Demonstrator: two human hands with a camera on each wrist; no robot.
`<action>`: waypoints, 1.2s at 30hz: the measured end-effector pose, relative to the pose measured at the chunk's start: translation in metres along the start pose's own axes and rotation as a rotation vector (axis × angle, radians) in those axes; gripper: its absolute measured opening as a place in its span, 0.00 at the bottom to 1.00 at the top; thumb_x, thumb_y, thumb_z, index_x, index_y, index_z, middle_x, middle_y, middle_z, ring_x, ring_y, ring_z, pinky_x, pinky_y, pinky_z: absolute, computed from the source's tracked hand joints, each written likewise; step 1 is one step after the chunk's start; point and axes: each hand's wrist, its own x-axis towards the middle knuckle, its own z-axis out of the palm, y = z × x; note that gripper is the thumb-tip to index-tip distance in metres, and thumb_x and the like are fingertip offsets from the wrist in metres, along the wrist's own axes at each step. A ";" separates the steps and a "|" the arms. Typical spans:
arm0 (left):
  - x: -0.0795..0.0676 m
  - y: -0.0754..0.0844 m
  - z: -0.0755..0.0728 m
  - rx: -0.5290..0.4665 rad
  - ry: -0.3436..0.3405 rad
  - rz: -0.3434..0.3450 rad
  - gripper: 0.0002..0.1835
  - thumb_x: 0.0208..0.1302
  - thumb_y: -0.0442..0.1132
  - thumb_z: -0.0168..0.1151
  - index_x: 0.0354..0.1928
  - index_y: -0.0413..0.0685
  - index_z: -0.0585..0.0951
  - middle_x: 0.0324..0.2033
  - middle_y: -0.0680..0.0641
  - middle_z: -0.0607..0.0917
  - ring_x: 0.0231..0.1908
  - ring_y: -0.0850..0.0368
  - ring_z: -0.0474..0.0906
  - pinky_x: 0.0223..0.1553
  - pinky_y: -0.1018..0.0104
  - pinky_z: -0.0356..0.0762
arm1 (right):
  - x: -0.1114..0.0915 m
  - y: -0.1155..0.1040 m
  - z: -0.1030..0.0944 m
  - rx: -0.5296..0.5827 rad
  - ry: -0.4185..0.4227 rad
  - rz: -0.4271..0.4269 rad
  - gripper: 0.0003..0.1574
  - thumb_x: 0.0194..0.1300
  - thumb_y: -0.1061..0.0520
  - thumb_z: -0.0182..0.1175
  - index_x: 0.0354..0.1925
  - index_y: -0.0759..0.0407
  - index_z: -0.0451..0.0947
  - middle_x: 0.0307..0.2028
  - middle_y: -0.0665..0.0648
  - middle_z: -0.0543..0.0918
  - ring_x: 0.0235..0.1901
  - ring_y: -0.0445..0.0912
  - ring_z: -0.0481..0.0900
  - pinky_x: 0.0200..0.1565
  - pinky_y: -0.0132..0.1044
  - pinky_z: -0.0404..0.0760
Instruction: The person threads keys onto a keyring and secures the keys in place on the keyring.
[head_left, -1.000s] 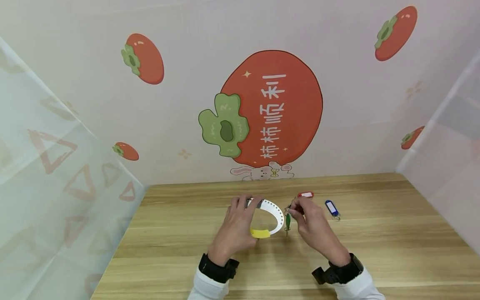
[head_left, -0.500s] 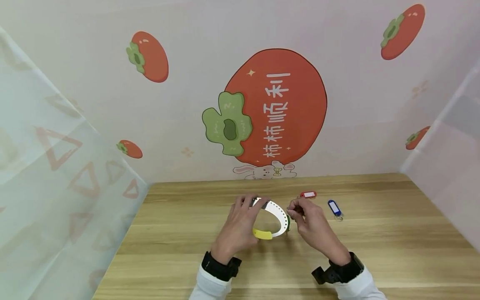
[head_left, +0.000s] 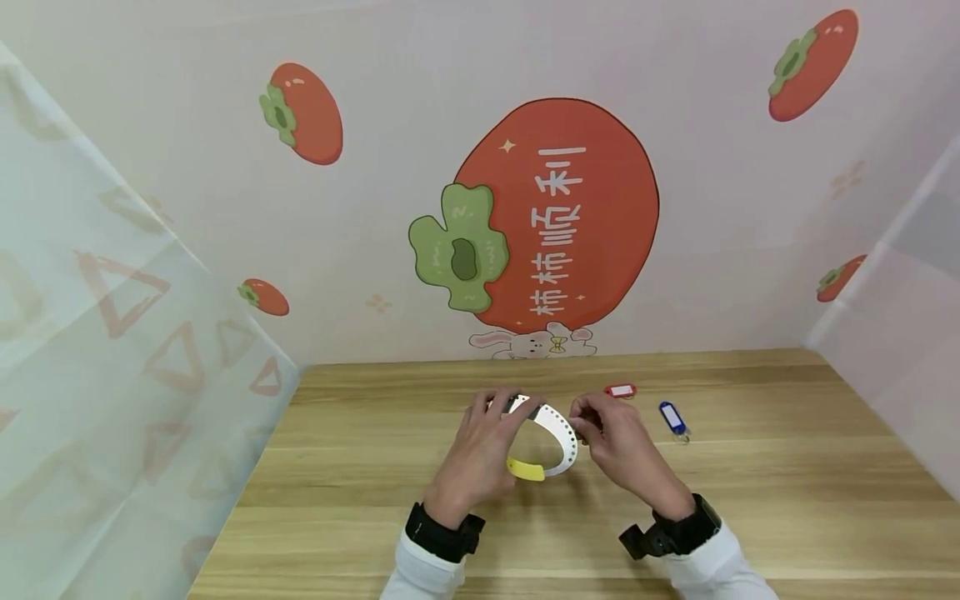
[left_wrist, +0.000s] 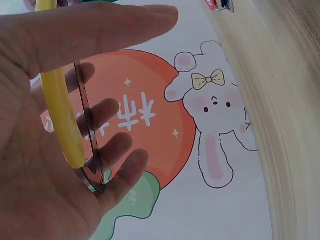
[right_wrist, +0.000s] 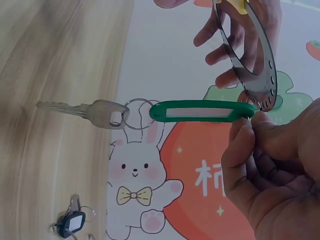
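Observation:
My left hand [head_left: 476, 458] grips a flat metal key hoop [head_left: 561, 429], its fingers over the far side. A row of small holes runs along the hoop's edge, and its near end carries a yellow sleeve [head_left: 527, 471]. The right wrist view shows my right hand [right_wrist: 270, 165] pinching one end of a green key tag [right_wrist: 200, 111] between thumb and forefinger. From the tag's other end hangs a split ring [right_wrist: 140, 113] with a silver key [right_wrist: 102, 114]. The pinched end meets the hoop's holed edge; the fingertips hide whether it is hooked into a hole.
On the wooden table [head_left: 360, 467], a red key tag [head_left: 621, 391] lies behind my right hand. A blue key tag [head_left: 672, 417] with a ring lies farther right. A white wall cloth [head_left: 375, 250] with printed persimmons stands behind the table.
My right hand has brought the green key tag leftward to the hoop's edge, and the tag has passed out of the head view behind it. The left hand keeps its grip.

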 end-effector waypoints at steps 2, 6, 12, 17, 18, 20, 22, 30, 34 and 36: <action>0.001 0.000 0.000 0.006 -0.005 0.001 0.54 0.35 0.31 0.85 0.70 0.63 0.73 0.66 0.47 0.71 0.64 0.41 0.63 0.60 0.42 0.70 | 0.003 -0.001 0.000 0.005 -0.011 0.008 0.13 0.63 0.75 0.63 0.33 0.59 0.77 0.27 0.49 0.76 0.26 0.40 0.74 0.27 0.32 0.77; 0.003 -0.001 0.000 0.017 -0.008 0.001 0.53 0.35 0.33 0.86 0.70 0.63 0.73 0.65 0.47 0.71 0.64 0.41 0.64 0.60 0.43 0.70 | 0.008 0.000 0.001 0.000 -0.015 -0.015 0.14 0.62 0.76 0.64 0.33 0.58 0.77 0.28 0.48 0.77 0.27 0.40 0.74 0.28 0.32 0.78; 0.008 -0.005 0.001 0.026 0.006 0.014 0.54 0.33 0.29 0.83 0.69 0.61 0.73 0.66 0.47 0.71 0.63 0.41 0.65 0.60 0.44 0.70 | 0.016 0.002 0.002 -0.047 -0.004 -0.063 0.15 0.62 0.75 0.65 0.31 0.56 0.78 0.28 0.47 0.77 0.27 0.39 0.73 0.30 0.33 0.76; 0.014 -0.009 0.002 -0.012 -0.005 0.024 0.55 0.32 0.26 0.81 0.70 0.60 0.73 0.65 0.46 0.71 0.63 0.42 0.64 0.60 0.43 0.70 | 0.020 0.006 0.002 -0.071 0.008 -0.092 0.15 0.61 0.74 0.66 0.31 0.56 0.78 0.29 0.47 0.77 0.29 0.39 0.73 0.31 0.33 0.76; 0.015 -0.010 0.003 -0.023 -0.009 0.025 0.55 0.32 0.26 0.82 0.70 0.59 0.73 0.65 0.46 0.72 0.63 0.42 0.64 0.61 0.42 0.69 | 0.021 0.007 0.002 -0.075 0.013 -0.103 0.14 0.61 0.74 0.67 0.31 0.56 0.78 0.29 0.47 0.77 0.29 0.38 0.73 0.31 0.33 0.76; 0.018 -0.011 0.003 -0.035 -0.017 0.028 0.55 0.32 0.27 0.83 0.70 0.58 0.73 0.64 0.46 0.72 0.63 0.42 0.64 0.61 0.43 0.69 | 0.022 0.010 0.003 -0.092 0.023 -0.121 0.14 0.60 0.74 0.67 0.31 0.56 0.78 0.29 0.47 0.77 0.29 0.39 0.73 0.31 0.33 0.76; 0.020 -0.013 0.004 -0.040 -0.019 0.034 0.55 0.33 0.28 0.84 0.70 0.58 0.72 0.64 0.47 0.72 0.63 0.43 0.64 0.61 0.43 0.69 | 0.023 0.013 0.003 -0.104 0.030 -0.134 0.14 0.60 0.74 0.67 0.32 0.56 0.79 0.29 0.47 0.77 0.29 0.38 0.74 0.31 0.33 0.76; 0.027 -0.015 0.007 -0.022 -0.016 0.047 0.56 0.33 0.31 0.85 0.71 0.60 0.72 0.63 0.47 0.72 0.61 0.45 0.65 0.61 0.45 0.69 | 0.027 0.018 -0.001 -0.104 0.000 -0.138 0.14 0.61 0.75 0.66 0.33 0.56 0.81 0.31 0.47 0.79 0.29 0.38 0.76 0.29 0.32 0.77; 0.030 -0.016 0.008 -0.015 -0.015 0.047 0.55 0.33 0.31 0.85 0.71 0.60 0.72 0.63 0.48 0.72 0.61 0.45 0.65 0.61 0.44 0.69 | 0.029 0.019 -0.002 -0.104 -0.023 -0.134 0.13 0.62 0.73 0.66 0.34 0.56 0.81 0.32 0.48 0.79 0.30 0.38 0.76 0.30 0.32 0.77; 0.031 -0.016 0.009 -0.015 -0.017 0.046 0.55 0.33 0.31 0.85 0.70 0.59 0.72 0.63 0.48 0.72 0.61 0.45 0.65 0.61 0.44 0.70 | 0.029 0.019 -0.003 -0.118 -0.030 -0.146 0.12 0.62 0.73 0.66 0.35 0.57 0.81 0.33 0.48 0.80 0.31 0.38 0.76 0.31 0.32 0.78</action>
